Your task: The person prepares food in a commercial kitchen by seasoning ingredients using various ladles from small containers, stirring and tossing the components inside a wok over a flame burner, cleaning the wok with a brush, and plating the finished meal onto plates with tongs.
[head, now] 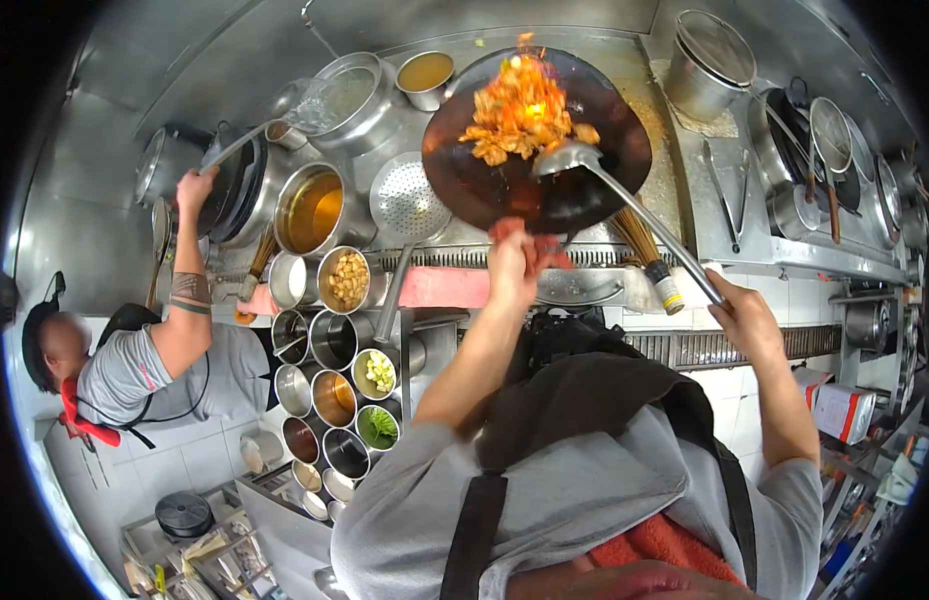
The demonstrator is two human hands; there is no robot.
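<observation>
My left hand [511, 262] grips the near edge of a dark steel wok [524, 199] through a folded red cloth [548, 253]. In my right hand [746, 311] is the end of a long-handled metal wok ladle [569, 157]. Its bowl lies inside the wok, against the near right side of the food. Orange-brown pieces of stir-fried food [509, 120] are heaped toward the wok's far side, with a few bits up at the far rim. A bright orange glow shows among the pieces. Whatever is under the wok is hidden.
Left of the wok stand a perforated strainer [410, 196], a pot of amber liquid [311, 210] and a tub of peanuts [346, 279]. Several ingredient containers [334, 397] line my left side. A co-worker [171, 367] holds a ladle over a pot. Tongs [723, 191] and a bamboo brush [648, 255] lie right.
</observation>
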